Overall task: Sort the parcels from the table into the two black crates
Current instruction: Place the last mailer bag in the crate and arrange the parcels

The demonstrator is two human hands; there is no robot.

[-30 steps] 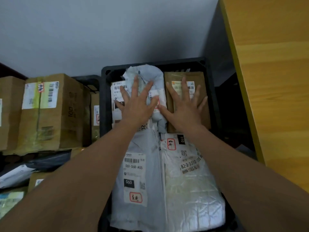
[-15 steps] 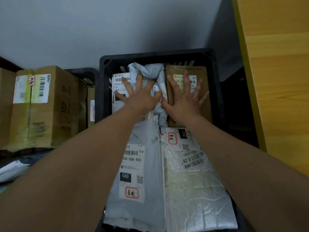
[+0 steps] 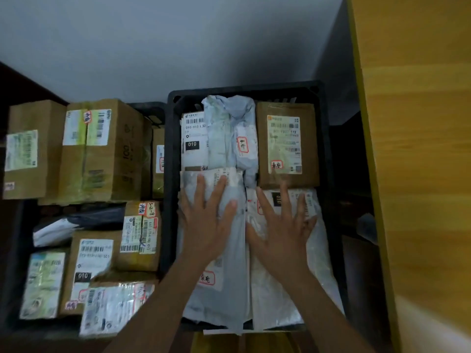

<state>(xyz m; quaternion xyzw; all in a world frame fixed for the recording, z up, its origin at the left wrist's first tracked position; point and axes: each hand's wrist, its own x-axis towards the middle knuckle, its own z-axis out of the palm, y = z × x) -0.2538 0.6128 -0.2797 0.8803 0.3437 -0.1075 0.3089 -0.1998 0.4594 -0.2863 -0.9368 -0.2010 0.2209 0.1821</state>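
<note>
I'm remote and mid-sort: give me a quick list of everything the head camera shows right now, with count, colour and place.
Right crate: one, black, centre, packed with parcels.
Grey poly mailer: one, near left in the right crate.
Silver bubble mailer: one, near right in the right crate.
Brown envelope: one, far right in the right crate.
Crumpled pale mailer: one, far middle of the right crate.
White-labelled parcel: one, far left, marked 010.
Left crate: one, black, mostly hidden under parcels.
Cardboard boxes and bags on the left: several, brown, silver and dark; exact count unclear.
Wooden table: one, yellow-brown, right edge.
Hands: left flat on the grey poly mailer, right flat on the silver bubble mailer.
</note>
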